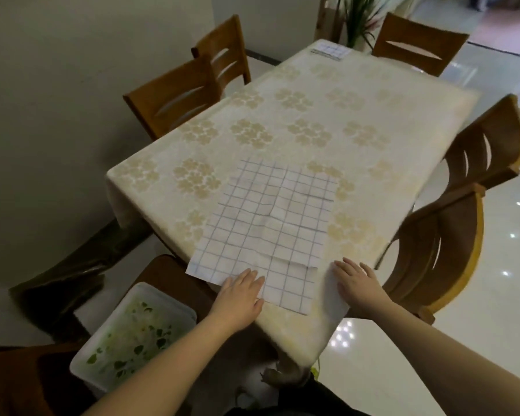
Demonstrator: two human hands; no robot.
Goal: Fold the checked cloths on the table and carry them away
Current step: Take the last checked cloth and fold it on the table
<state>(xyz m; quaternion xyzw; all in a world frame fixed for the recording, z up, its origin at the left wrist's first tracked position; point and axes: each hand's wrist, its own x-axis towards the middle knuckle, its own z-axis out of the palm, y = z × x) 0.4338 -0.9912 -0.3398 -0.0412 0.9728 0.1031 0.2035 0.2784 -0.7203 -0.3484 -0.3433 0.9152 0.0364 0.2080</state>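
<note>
Two hands at the near edge of the cloth (270,223), both flat. Left hand (240,298) with straight fingers (249,277) pressing on the near left part of the cloth, gripping nothing. Right hand (357,283) also with straight fingers, resting on the near right corner, where the fabric looks turned up white under the palm; hard to tell if any of it is pinched. Cloth spread open on the tabletop (312,115), creased, with long axis running away from the body, far edge well beyond the fingertips. So probably the fold goes near edge to far edge, lifting both near corners and bringing them forward. Both hands about equally near to this edge; neither closer to the far one. Second checked cloth (330,51) at the far end of the tabletop, looking already folded, well apart and out of reach from this position.
</note>
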